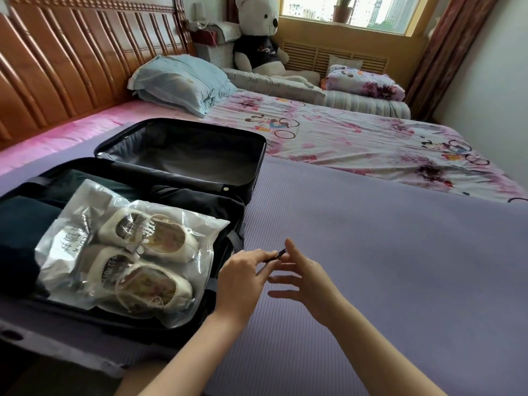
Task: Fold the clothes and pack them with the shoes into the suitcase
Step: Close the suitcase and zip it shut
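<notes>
A black suitcase (183, 130) lies open on the bed at the left. Its near half holds dark folded clothes (20, 224). On them lies a clear plastic bag (68, 252) with a pair of cream shoes (148, 252) inside. My left hand (243, 281) is at the suitcase's right edge and pinches a thin dark strap (274, 256). My right hand (303, 281) hovers just right of it over the bed, fingers spread and straight, holding nothing.
A purple mat (371, 267) covers the near bed, with a floral sheet (357, 138) beyond. A blue pillow (183, 81) leans by the wooden headboard (71, 58). A teddy bear (260, 38) and a folded quilt (363, 81) sit at the far side.
</notes>
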A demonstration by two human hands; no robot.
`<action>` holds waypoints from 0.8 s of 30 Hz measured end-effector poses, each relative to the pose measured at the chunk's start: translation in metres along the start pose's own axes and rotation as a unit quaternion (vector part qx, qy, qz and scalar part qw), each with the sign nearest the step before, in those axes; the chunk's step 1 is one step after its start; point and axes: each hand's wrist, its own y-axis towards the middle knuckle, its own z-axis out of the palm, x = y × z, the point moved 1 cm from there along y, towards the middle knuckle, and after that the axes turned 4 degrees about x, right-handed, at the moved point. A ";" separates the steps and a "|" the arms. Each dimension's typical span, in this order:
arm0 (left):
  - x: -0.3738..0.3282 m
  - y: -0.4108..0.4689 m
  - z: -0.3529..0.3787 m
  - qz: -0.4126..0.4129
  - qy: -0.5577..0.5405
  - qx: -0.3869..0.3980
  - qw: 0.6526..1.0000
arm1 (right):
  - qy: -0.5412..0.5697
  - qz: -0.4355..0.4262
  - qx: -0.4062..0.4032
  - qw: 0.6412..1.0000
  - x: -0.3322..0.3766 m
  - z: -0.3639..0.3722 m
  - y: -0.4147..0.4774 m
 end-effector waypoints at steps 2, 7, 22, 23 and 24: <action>0.009 -0.003 -0.001 -0.058 0.019 0.025 0.998 | -0.018 0.005 0.000 1.000 -0.011 0.011 0.009; 0.038 -0.011 -0.023 -0.087 0.014 0.040 0.995 | -0.007 0.064 -0.141 0.988 -0.044 0.037 0.045; 0.190 -0.068 -0.189 -0.493 -0.046 -0.251 0.832 | -0.188 0.037 -0.105 0.976 -0.055 0.112 0.082; 0.190 -0.065 -0.188 -0.498 -0.068 -0.242 0.830 | -0.172 0.038 -0.099 0.979 -0.059 0.112 0.085; 0.190 -0.063 -0.188 -0.502 -0.079 -0.236 0.829 | -0.170 0.037 -0.088 0.981 -0.061 0.111 0.087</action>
